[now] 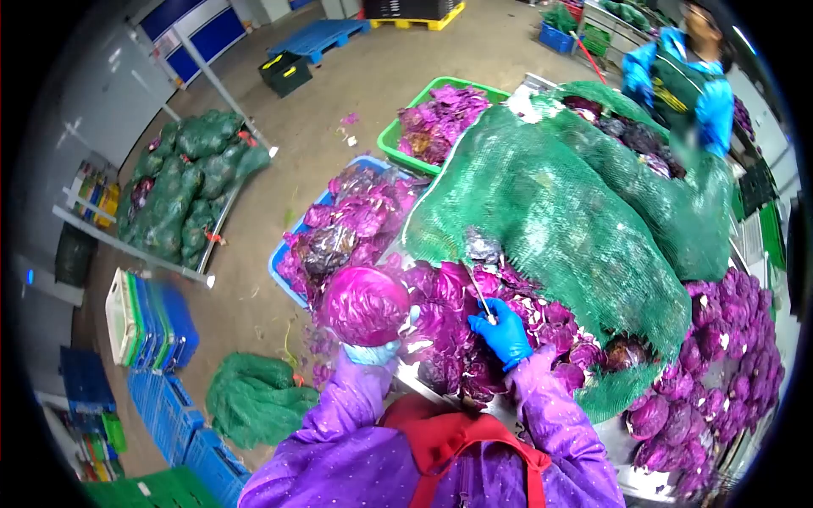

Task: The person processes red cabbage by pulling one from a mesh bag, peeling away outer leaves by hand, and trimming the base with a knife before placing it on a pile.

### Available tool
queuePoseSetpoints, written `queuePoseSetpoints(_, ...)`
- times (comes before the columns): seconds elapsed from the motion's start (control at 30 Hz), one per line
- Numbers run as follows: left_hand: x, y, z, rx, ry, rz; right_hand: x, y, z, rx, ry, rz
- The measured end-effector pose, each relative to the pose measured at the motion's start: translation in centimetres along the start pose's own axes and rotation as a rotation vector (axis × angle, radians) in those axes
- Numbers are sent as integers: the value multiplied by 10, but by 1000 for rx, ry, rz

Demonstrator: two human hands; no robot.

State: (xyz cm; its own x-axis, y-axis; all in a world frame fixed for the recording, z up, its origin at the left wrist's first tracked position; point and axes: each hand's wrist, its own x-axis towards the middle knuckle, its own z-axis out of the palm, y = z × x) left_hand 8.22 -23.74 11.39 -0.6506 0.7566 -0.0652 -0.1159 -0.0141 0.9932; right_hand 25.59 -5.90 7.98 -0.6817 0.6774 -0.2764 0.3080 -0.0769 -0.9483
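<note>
My left hand (370,353), in a pale blue glove, grips a red cabbage (366,306) from below; the cabbage hides most of the fingers. Wrapped in a blue glove, my right hand (503,329) is closed around the handle of a knife (479,290), its thin blade pointing up and away from me. Between and below the hands lie loose purple cabbage leaves (440,317) on the worktable. Just beyond the knife, a large green mesh sack (542,203) lies across the table, with cabbages at its open lower end.
A blue crate (284,284) and a green crate (390,146), both holding purple leaves, stand beyond the table. Many red cabbages (711,364) are piled at right. Full mesh sacks (190,182) sit on a cart at left. A co-worker (682,80) stands across the table.
</note>
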Motion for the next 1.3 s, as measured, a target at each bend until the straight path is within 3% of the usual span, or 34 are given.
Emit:
queuePoseSetpoints(0.03, -3, -14, 2, 396, 26, 80, -11, -6, -8, 50, 27, -27)
queuePoseSetpoints(0.07, -4, -28, 13, -214, 79, -66, -24, -16, -20, 133, 9, 84)
queuePoseSetpoints(0.1, 1, -30, 28, -506, 42, -159, -35, -11, -27, 266, 16, -1)
queuePoseSetpoints(0.17, 4, -35, 45, -1011, -152, -308, -67, -22, -52, 341, 11, 138)
queuePoseSetpoints(0.2, 5, -39, 54, -1208, -257, -402, -87, -39, -62, 374, 30, 201)
queuePoseSetpoints(0.27, 1, -49, 72, -1338, -397, -560, -109, -16, -69, 655, 32, -53)
queuePoseSetpoints(0.3, -2, -64, 69, -1123, -451, -573, -127, -19, -80, 671, -22, 32)
queuePoseSetpoints(0.37, -16, -13, 135, -979, -350, -557, -156, -48, -92, 618, 83, -46)
queuePoseSetpoints(0.43, -30, 18, 179, -1063, -609, -779, -177, -36, -108, 678, 125, 12)
queuePoseSetpoints(0.6, -46, 3, 265, -582, -1087, -982, -210, 34, -136, 918, 501, -89)
queuePoseSetpoints(0.63, -57, 19, 290, -417, -1121, -926, -236, 34, -154, 1014, 497, -6)
queuePoseSetpoints(0.7, -62, 19, 332, -199, -1259, -881, -257, 75, -170, 1304, 424, -158)
queuePoseSetpoints(0.73, -72, 29, 354, -83, -1253, -836, -270, 75, -177, 1348, 590, -127)
queuePoseSetpoints(0.77, -78, 29, 372, -19, -1277, -787, -290, 57, -194, 1450, 690, 43)
queuePoseSetpoints(0.8, -88, 37, 390, -33, -1306, -722, -287, 49, -210, 1455, 895, 23)
queuePoseSetpoints(0.83, -94, 44, 403, -46, -1331, -653, -291, 42, -226, 1487, 967, -25)
queuePoseSetpoints(0.97, -89, 46, 407, -2, -1476, -640, -346, 74, -307, 1377, 1106, -186)
queuePoseSetpoints(1.07, -75, 21, 372, 112, -1346, -698, -386, 102, -381, 1173, 1128, -227)
queuePoseSetpoints(1.1, -74, 21, 358, 170, -1278, -685, -392, 93, -395, 1131, 1295, -195)
queuePoseSetpoints(1.23, -61, -26, 290, 290, -1115, -712, -424, 156, -470, 1005, 1299, -184)
queuePoseSetpoints(1.27, -63, -25, 278, 314, -1060, -695, -433, 163, -482, 1009, 1226, -117)
queuePoseSetpoints(1.3, -68, -24, 267, 340, -1007, -682, -429, 162, -490, 934, 1332, 5)
